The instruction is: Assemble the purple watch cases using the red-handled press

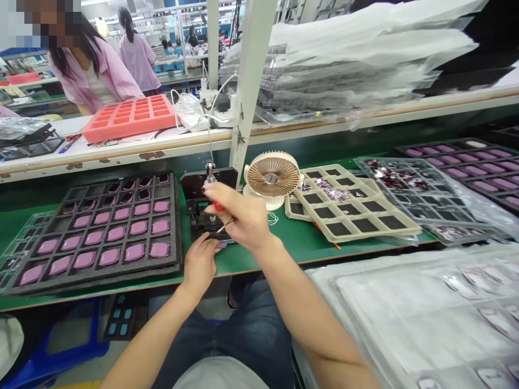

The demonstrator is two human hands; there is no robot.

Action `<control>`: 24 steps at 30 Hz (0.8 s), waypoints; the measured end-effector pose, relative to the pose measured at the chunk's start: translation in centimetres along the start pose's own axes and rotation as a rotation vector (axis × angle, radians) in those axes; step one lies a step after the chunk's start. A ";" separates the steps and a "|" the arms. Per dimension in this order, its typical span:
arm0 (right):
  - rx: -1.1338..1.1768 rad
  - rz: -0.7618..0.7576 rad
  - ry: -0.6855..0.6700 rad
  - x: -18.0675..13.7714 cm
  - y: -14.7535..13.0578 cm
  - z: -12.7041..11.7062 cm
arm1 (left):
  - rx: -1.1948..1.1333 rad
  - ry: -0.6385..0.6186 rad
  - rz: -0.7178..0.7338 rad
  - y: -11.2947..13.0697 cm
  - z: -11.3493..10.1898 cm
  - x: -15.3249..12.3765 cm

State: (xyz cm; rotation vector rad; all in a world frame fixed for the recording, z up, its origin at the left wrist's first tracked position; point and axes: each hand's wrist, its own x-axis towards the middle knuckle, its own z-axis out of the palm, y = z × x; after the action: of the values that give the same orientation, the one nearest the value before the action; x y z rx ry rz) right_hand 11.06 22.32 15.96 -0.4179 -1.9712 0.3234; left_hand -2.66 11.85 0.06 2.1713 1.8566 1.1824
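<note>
Holding one tool (225, 225), right hand (243, 216); left hand (200, 265) at one fixture (197, 190)

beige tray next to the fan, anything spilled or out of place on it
Yes. Small shiny pieces lie loose in a heap across the upper pockets of the beige tray, straddling the dividers instead of sitting one per pocket. Its other pockets look bare.
</note>
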 end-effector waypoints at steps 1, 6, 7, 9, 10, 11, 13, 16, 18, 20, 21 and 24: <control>0.013 0.011 0.069 0.7 -0.3 -0.2 | -0.010 -0.002 -0.006 -0.1 0.0 -0.1; -0.114 0.185 0.393 0.9 -1.7 -1.2 | -0.090 0.051 -0.049 0.0 -0.2 -0.6; -0.140 0.227 0.349 -0.5 -1.6 -1.1 | -0.109 0.074 -0.063 0.1 -0.4 -0.8; -0.181 0.333 0.108 -4.2 -0.7 -0.3 | -0.144 0.124 -0.099 0.5 -0.9 -1.5; -0.199 0.384 -0.054 -6.1 0.0 0.3 | -0.158 0.147 -0.121 0.7 -1.2 -1.9; -0.218 0.422 -0.196 -7.9 0.9 1.1 | -0.168 0.167 -0.144 1.0 -1.5 -2.3; -0.240 0.455 -0.388 -10.3 2.7 2.5 | -0.178 0.199 -0.186 1.5 -1.8 -2.9; -0.258 0.455 -0.507 -10.9 4.9 4.2 | -0.171 0.237 -0.232 2.2 -1.9 -3.4; -0.282 0.461 -0.559 -10.1 5.9 4.9 | -0.157 0.263 -0.247 2.5 -1.8 -3.6; -0.300 0.463 -0.582 -9.4 6.4 5.3 | -0.129 0.294 -0.244 2.7 -1.8 -3.6; -0.301 0.460 -0.586 -9.2 6.6 5.4 | -0.112 0.309 -0.237 2.7 -1.8 -3.5; -0.277 0.441 -0.567 -9.7 6.3 5.1 | -0.058 0.333 -0.206 2.4 -1.8 -2.8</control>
State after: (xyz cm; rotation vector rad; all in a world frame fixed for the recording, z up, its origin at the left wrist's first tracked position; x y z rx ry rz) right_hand 11.18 23.69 3.39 -1.0370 -2.4775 0.4875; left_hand -1.68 8.01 1.03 1.7864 2.0735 1.6045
